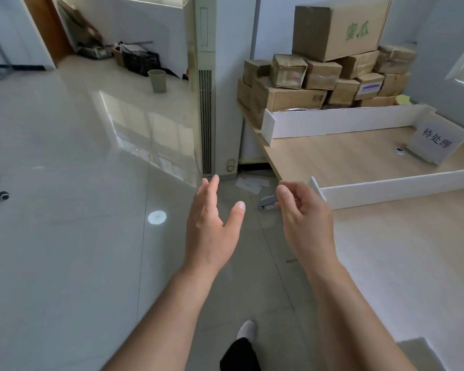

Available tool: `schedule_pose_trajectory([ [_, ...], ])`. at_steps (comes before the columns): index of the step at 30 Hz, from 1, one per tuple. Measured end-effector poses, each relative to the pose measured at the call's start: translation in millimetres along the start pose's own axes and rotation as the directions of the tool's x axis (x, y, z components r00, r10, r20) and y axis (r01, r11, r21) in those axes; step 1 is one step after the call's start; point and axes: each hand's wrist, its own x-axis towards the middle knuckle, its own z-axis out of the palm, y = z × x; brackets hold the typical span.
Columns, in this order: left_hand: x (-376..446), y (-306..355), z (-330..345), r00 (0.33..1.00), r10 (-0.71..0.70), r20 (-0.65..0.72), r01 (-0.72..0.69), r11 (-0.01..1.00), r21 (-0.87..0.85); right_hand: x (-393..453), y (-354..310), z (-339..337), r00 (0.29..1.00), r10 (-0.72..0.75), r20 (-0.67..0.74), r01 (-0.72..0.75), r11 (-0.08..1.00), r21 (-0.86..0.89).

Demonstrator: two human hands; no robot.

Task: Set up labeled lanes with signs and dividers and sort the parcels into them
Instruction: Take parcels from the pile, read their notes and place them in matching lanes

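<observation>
Beside smooth white dividers (397, 187), taped cardboard parcels (322, 73).

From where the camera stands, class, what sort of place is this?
Probably an office or back room used for parcel sorting: stacked cardboard boxes, white dividers marking lanes on a wooden table, and a paper sign.

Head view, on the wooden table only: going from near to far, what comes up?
Near white foam-board divider → white paper sign with black characters → far white foam-board divider → stack of brown cardboard parcels.
</observation>
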Motion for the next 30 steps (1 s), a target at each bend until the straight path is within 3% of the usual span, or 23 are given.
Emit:
schedule_pose_trajectory([
  [12, 239.0, 13.8, 60.3, 0.997, 0.074, 0.028, -0.075, 0.996, 0.054, 233.8, 14.7, 56.3, 0.999, -0.033, -0.028, 0.034, 0.999, 0.032],
  [17, 320.5, 2.9, 70.3, 0.999, 0.041, -0.001, -0.040, 0.990, 0.137, 315.4, 17.2, 85.9, 0.989, -0.109, -0.103, 0.100, 0.991, -0.089],
  [23, 414.9, -21.6, 76.4, 0.999, 0.049, -0.020, -0.046, 0.992, 0.120, 395.3, 13.2, 128.0, 0.956, -0.235, -0.178, 0.188, 0.951, -0.247],
  [30, 548.9, -29.6, 79.6, 0.971, 0.220, 0.095, -0.224, 0.974, 0.032, 492.4, -12.7, 179.6, 0.932, -0.201, -0.303, 0.132, 0.964, -0.231],
])
